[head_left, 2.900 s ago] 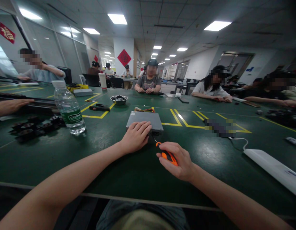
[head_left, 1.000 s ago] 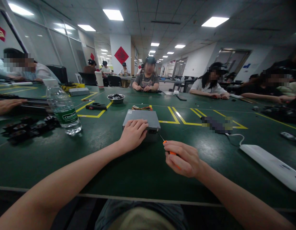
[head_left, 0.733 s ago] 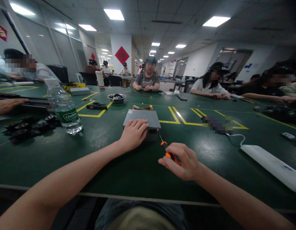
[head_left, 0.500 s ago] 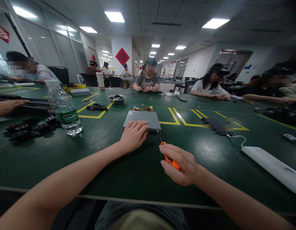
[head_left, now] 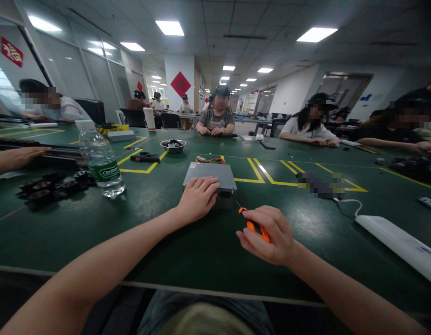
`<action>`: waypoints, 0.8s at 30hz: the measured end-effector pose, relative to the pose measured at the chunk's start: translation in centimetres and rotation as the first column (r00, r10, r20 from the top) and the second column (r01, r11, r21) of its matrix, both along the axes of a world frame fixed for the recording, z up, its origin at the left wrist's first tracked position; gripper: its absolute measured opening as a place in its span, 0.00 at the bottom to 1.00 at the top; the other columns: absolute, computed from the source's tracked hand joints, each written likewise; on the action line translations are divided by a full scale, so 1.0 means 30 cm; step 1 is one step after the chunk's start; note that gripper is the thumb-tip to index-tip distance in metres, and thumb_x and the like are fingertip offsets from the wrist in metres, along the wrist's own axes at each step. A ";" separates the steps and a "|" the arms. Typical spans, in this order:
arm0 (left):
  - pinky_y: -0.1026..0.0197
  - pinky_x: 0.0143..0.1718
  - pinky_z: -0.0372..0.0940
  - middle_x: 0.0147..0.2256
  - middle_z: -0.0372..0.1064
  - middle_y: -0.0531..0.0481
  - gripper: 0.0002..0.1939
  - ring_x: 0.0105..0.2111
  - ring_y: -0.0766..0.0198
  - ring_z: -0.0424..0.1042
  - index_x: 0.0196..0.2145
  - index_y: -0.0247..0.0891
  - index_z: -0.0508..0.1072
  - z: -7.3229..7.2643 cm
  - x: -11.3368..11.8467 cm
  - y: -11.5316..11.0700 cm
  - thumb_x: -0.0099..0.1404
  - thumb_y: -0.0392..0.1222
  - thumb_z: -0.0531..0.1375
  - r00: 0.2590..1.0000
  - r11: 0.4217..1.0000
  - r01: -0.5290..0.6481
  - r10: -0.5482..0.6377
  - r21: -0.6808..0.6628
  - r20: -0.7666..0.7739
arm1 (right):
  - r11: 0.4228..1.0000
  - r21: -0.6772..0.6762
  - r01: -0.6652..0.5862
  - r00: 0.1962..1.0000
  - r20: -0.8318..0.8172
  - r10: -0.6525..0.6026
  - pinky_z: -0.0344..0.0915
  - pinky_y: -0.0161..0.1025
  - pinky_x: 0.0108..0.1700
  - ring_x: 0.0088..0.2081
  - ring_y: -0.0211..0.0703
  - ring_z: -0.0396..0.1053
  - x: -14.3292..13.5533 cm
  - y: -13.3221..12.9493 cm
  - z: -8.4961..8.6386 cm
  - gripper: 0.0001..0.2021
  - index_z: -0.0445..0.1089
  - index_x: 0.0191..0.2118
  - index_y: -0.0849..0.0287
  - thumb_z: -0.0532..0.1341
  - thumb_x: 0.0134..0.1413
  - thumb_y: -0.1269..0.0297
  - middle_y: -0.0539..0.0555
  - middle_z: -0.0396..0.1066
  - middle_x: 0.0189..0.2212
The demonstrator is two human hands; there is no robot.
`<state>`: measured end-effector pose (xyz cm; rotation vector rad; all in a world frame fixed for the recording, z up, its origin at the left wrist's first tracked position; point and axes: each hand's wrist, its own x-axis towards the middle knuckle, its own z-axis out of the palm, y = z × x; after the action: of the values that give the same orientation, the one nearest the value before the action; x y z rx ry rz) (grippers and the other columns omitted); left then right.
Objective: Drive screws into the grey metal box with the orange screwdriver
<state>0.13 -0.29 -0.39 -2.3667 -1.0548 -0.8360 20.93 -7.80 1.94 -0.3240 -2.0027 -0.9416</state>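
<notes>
A grey metal box [head_left: 220,173] with a socket on its near face lies on the green table [head_left: 201,251], and colored wires [head_left: 210,160] show behind it. My left hand [head_left: 198,197] rests on the box's top near edge, its fingers extended and lying flat. My right hand [head_left: 271,232] is closed around the orange and black handle of a screwdriver [head_left: 258,229]. The screwdriver's thin shaft points up and left to the near right corner of the box. Whether its tip touches a screw is too small to tell.
To the left stand a water bottle [head_left: 105,167] and black parts [head_left: 51,186]. A metal bowl [head_left: 172,146] sits beyond the box. On the right lies a white power strip [head_left: 397,244]. Another person's hand [head_left: 22,159] is at far left.
The view has shifted slightly, moving the scene rightward. My right hand has turned a little around the screwdriver handle, showing more of its black part. My left hand remains on the box.
</notes>
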 end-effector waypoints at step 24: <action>0.51 0.50 0.54 0.53 0.63 0.45 0.15 0.53 0.56 0.61 0.49 0.38 0.64 -0.003 -0.004 0.002 0.66 0.39 0.49 1.000 1.000 0.022 -0.022 -0.001 -0.006 | 0.989 -0.146 -0.033 0.997 0.057 0.042 0.63 0.31 0.25 0.26 0.34 0.65 0.026 0.009 -0.038 0.08 0.59 0.37 0.59 0.55 0.49 0.75 0.55 0.69 0.31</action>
<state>0.02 -0.24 -0.49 -2.3842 -1.0289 -0.8357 21.72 -7.54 0.81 -0.3401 -2.1304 -0.7921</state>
